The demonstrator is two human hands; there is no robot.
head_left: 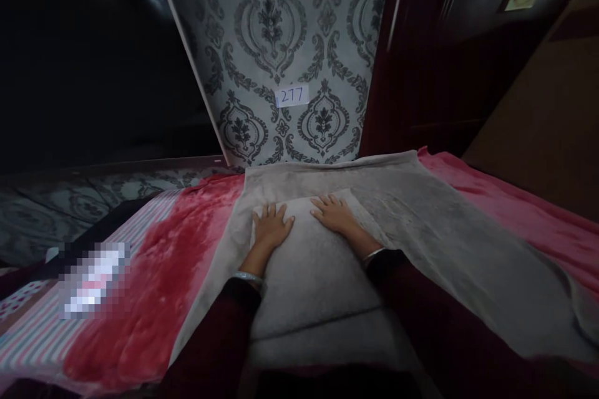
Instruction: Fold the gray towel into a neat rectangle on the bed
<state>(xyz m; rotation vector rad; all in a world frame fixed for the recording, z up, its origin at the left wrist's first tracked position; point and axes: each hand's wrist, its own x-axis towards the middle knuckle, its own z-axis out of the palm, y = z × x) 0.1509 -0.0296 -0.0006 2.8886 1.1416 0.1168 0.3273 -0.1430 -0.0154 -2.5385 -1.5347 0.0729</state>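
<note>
Both of my hands lie flat on a light grey folded cloth, which looks thick and soft. My left hand rests near its far left corner, fingers spread. Close to the far right corner, my right hand presses down with its fingers apart. A dark fold line crosses the cloth nearer to my body. Beneath it spreads a larger grey blanket, somewhat wrinkled on the right. Neither hand grips anything.
Red and pink plush bedding shows on the left, beside a striped cloth with a blurred bright patch. Pink fabric lies on the right. Behind stand a patterned wall with a "277" label, a dark screen and a dark red panel.
</note>
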